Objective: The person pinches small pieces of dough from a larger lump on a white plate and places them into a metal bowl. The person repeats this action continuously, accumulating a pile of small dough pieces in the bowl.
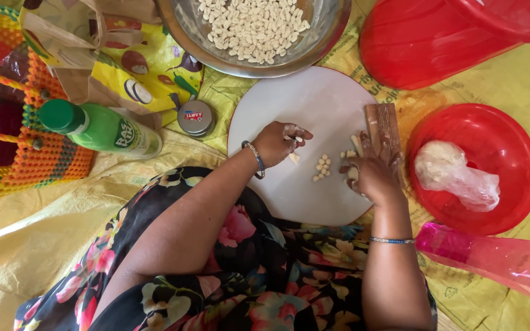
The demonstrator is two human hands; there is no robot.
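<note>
At centre frame, on the round white board [314,104], the left hand [277,144] pinches a small dough piece [294,158]; the right hand [372,175] presses flat on the ridged wooden block [383,125]. Cut pieces [322,167] lie between them. Even, firm pressure would shape them best.

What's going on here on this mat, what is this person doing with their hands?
A person sits over a round white board, shaping small bits of pale dough. The left hand pinches a small piece near the middle of the board. The right hand rests on a ridged wooden block at the board's right edge. A little cluster of finished pieces lies between the hands. Above, a steel bowl holds many more. To the right, a red plate holds a plastic-wrapped lump.
</note>
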